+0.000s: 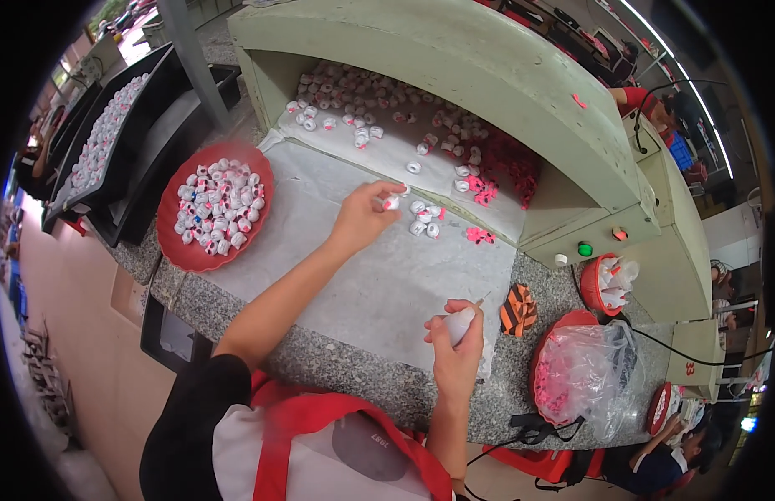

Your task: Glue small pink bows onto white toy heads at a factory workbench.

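My left hand (362,219) pinches a small white rounded piece (392,203) with a pink part, over the white paper (337,275). Just right of those fingers sits a small group of similar white pieces (422,224). Flat pink pieces with dark marks (479,236) lie beside the group. Nearer to me, my right hand (456,355) is wrapped round a white squeeze bottle (459,324), its thin tip pointing up and away. To the left, a red bowl (266,179) holds many white pieces with pink and dark marks.
A pale green metal housing (454,42) arches over more pieces at the back. A black tray (124,171) of white pieces is at far left. On the right are a striped cloth (519,310), a small red basket (591,288) and a plastic bag (600,367) over a red bowl.
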